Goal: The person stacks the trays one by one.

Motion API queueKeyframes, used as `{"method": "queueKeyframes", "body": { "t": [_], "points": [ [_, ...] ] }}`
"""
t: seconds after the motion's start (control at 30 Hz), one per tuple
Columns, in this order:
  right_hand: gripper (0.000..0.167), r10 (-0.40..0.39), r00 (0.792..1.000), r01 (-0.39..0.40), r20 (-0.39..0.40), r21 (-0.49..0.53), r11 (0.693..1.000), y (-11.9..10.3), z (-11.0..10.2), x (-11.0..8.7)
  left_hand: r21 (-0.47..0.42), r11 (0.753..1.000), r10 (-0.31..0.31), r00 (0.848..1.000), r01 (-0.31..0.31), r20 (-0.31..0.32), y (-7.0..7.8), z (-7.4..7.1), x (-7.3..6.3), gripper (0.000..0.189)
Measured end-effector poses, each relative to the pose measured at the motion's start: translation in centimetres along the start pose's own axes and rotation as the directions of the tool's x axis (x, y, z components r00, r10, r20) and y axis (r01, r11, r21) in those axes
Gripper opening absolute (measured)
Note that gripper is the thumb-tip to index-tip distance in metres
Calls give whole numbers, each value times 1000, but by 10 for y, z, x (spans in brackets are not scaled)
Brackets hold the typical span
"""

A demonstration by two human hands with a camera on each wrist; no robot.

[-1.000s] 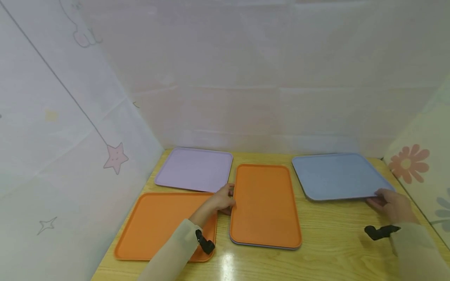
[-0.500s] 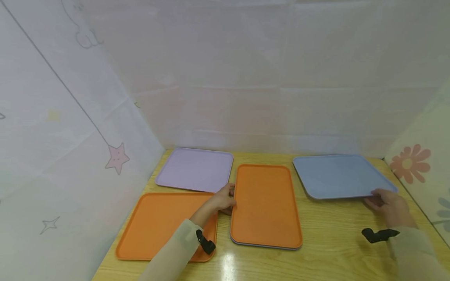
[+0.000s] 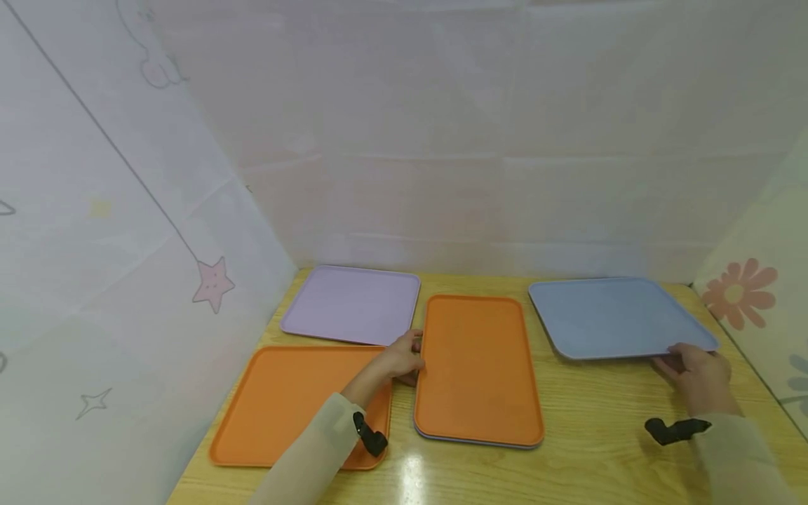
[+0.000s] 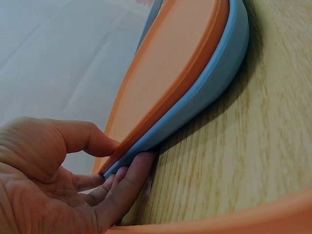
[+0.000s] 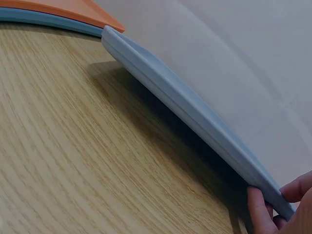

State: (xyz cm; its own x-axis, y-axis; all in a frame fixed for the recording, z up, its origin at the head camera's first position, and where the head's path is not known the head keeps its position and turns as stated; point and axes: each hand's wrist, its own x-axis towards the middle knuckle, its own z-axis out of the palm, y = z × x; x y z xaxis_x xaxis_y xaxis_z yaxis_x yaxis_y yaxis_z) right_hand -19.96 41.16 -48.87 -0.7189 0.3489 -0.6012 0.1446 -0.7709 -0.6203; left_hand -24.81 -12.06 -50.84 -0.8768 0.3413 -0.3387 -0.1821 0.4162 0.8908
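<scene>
**Left hand (image 3: 399, 355) on the edge of an upper orange tray (image 3: 477, 368), right hand (image 3: 697, 368) on the edge of a pale blue tray (image 3: 621, 315)**

Head view: The hands are well apart above a wood-grained surface (image 3: 606, 442), each gripping a tray. The upper orange tray, stacked on another, lies just right of the left hand, between the two hands. The pale blue tray extends away from the right hand and to its left. A second orange tray (image 3: 284, 403) lies left of the left hand, partly under that forearm; a lavender tray (image 3: 353, 303) lies beyond and left of the same hand.

Left wrist view: The left hand pinches the stack's edge, thumb against the orange rim, fingertips low against the lower blue tray (image 4: 219, 78).

Right wrist view: The right hand pinches the pale blue tray's rim, thumb above and fingers beneath. The long side it holds stands clear of the surface, dark shadow underneath. The orange-and-blue stack shows away to this hand's left.
</scene>
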Motion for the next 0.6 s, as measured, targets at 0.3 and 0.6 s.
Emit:
{"method": "queueKeyframes", "body": {
  "t": [0.3, 0.6],
  "points": [
    [99, -17, 991, 10, -135, -58, 998, -4, 5, 5, -2, 1000, 0, 1000, 0, 3, -2, -1, 0, 79],
    [109, -12, 999, 13, -50, 2, 1000, -7, -6, 2, -5, 1000, 0, 1000, 0, 14, -3, -3, 2, 80]
  ]
}}
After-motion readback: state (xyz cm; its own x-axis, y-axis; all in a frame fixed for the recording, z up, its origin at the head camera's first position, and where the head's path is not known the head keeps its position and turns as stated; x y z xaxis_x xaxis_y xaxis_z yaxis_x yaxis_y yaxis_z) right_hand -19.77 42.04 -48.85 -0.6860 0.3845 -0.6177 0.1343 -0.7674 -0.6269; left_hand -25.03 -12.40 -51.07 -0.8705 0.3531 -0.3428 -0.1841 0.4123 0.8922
